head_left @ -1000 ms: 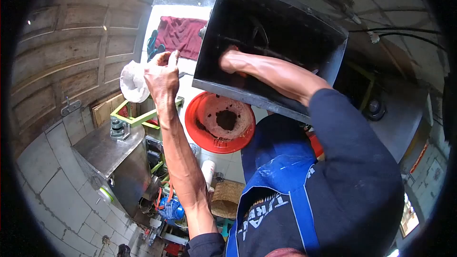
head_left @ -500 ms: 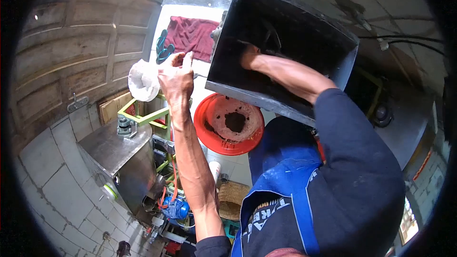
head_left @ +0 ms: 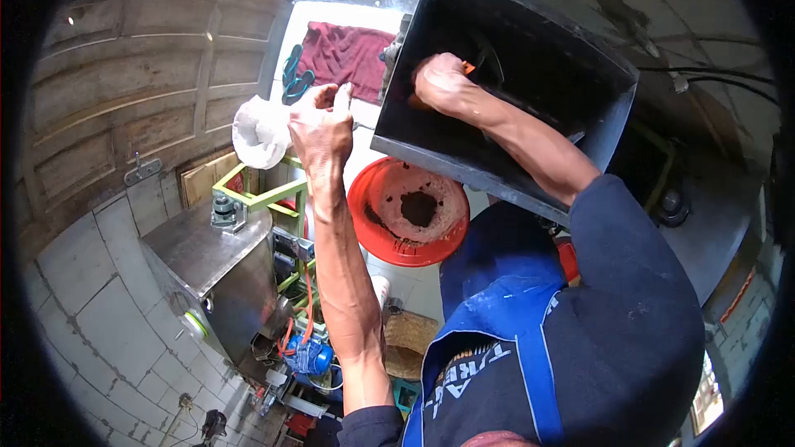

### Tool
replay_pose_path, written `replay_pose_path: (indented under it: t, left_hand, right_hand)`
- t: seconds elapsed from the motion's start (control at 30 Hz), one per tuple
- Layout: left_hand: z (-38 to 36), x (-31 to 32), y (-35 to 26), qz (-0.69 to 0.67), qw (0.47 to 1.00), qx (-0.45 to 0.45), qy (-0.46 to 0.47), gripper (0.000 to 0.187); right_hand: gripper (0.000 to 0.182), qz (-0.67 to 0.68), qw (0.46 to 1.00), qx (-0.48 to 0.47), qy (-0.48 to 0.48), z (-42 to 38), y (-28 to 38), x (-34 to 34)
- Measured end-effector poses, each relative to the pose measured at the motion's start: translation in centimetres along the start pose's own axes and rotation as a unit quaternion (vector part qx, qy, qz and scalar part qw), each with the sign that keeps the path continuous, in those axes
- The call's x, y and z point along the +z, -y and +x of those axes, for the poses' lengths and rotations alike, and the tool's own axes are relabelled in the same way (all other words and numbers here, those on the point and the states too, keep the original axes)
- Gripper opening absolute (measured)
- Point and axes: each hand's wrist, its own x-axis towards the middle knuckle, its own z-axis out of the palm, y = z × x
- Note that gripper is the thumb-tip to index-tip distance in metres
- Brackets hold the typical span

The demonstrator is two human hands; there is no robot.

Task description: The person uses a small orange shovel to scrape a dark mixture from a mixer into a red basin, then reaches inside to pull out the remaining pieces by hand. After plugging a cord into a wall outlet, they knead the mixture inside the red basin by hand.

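My right hand (head_left: 445,84) is inside a dark, open-topped metal box (head_left: 489,172). Its fingers are closed, and a small orange object (head_left: 469,68) shows beside them, mostly hidden. Near the hand, a curved metal blade (head_left: 489,58) stands up inside the box. My left hand (head_left: 323,128) is just left of the box with its fingers curled. A short strip of metal shows behind its right side; what the fingers grip is hidden. Close to this hand hangs a white cloth bag (head_left: 260,132). Below the box, a red basin (head_left: 379,236) contains dark brown powder (head_left: 418,209).
A maroon cloth (head_left: 344,58) and teal flip-flops (head_left: 296,76) lie on the bright floor beyond. At left stand a green metal frame (head_left: 269,199), a steel cabinet (head_left: 203,252) and a blue motor (head_left: 310,356). A wooden door (head_left: 157,66) is at far left.
My right hand has come up from deeper in the box, and the orange object now shows beside it. My left hand keeps its curled pose. The whole view has shifted slightly.
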Motion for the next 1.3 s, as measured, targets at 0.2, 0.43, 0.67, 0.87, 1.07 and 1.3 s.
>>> replay_pose_path:
  t: [0.2, 0.43, 0.67, 0.87, 1.07, 1.3]
  left_hand:
    - [0.0, 0.2, 0.2, -0.002, 1.000, -0.006, -0.008, 0.030]
    - [0.2, 0.3, 0.6, 0.003, 1.000, 0.026, -0.007, 0.029]
    - [0.2, 0.1, 0.6, 0.021, 1.000, 0.000, 0.008, 0.030]
    - [0.3, 0.3, 0.6, -0.032, 0.999, -0.026, 0.007, 0.031]
    - [-0.1, 0.1, -0.3, -0.002, 1.000, -0.021, -0.001, 0.032]
    - [0.2, 0.3, 0.5, -0.014, 1.000, 0.001, -0.009, 0.030]
  right_hand:
    - [0.031, -0.034, 0.995, -0.029, -0.092, -2.5, 3.5, 0.5]
    - [0.032, -0.002, 1.000, -0.001, -0.011, -5.7, 0.2, -3.1]
    - [0.026, 0.065, 0.985, -0.082, -0.135, -5.8, 3.7, 0.7]
    - [0.028, -0.003, 0.984, -0.040, -0.171, -2.5, -0.5, 2.3]
    - [0.017, 0.002, 0.969, 0.024, -0.246, -11.7, -1.3, -7.0]
    - [0.025, -0.059, 0.979, 0.004, -0.195, 5.3, -3.1, 11.2]
